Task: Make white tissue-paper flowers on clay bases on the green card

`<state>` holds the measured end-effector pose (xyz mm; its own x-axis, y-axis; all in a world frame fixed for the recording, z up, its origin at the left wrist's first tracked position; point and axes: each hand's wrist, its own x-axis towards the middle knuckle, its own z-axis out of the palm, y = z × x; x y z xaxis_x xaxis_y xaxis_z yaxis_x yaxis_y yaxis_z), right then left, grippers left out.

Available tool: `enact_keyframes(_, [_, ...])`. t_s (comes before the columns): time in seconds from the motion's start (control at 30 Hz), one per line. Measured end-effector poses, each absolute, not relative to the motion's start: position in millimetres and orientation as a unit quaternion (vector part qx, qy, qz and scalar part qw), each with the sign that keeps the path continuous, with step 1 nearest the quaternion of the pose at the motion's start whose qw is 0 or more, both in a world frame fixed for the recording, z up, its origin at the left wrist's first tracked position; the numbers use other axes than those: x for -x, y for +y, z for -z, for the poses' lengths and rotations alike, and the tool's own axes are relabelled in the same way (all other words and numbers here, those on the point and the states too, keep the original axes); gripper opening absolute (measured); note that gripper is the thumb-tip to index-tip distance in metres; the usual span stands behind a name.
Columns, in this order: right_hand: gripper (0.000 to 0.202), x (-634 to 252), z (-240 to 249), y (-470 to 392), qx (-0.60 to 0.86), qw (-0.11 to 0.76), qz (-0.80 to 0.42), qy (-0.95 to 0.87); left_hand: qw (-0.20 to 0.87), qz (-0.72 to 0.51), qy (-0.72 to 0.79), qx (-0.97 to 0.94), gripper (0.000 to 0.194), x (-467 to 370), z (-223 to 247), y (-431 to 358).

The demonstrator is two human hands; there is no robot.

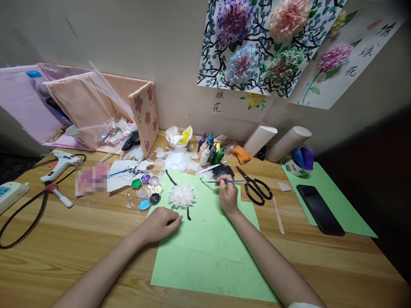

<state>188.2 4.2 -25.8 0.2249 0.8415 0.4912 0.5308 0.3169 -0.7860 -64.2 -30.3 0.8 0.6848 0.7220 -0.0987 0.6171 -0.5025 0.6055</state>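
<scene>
The right hand (228, 197) pinches a thin blue paintbrush (236, 181) between narrowed fingertips, its bristles pointing left at a small dark line on the green sheet (199, 265). The left hand (164, 222) rests at the sheet's left edge, fingers curled under and thumb reaching right; whether they close on anything, I cannot tell. Between the two sets of fingers, nearer the left ones, a fluffy white paper flower (181, 196) sits on the sheet, with a black stroke (189, 214) below it and another above it to the left.

Just beyond the left fingers is a clear petal-shaped palette (141, 193); its wells hold green, purple, light blue and black paint, plus paler colours (a few wells look nearly clear). Farther beyond those fingers stands a white bowl (177, 144) filled with white and yellow paper pieces. Beyond the right fingers, slightly left, small paint bottles (212, 154) cluster upright, among them purple, blue, white, grey and green ones. To the right of the right fingers lie black-handled scissors (257, 188). Well beyond the left fingers, at far left, an open peach box (72, 94) holds clear packets (118, 131) of small items.
</scene>
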Motion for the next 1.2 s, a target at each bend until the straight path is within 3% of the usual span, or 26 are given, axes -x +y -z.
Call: enact_keyframes(1.2, [0.017, -187.3, 23.5, 5.5, 0.574, 0.528, -0.126, -0.613, 0.311, -0.088, 0.391, -0.862, 0.040, 64.0, -3.0, -29.9])
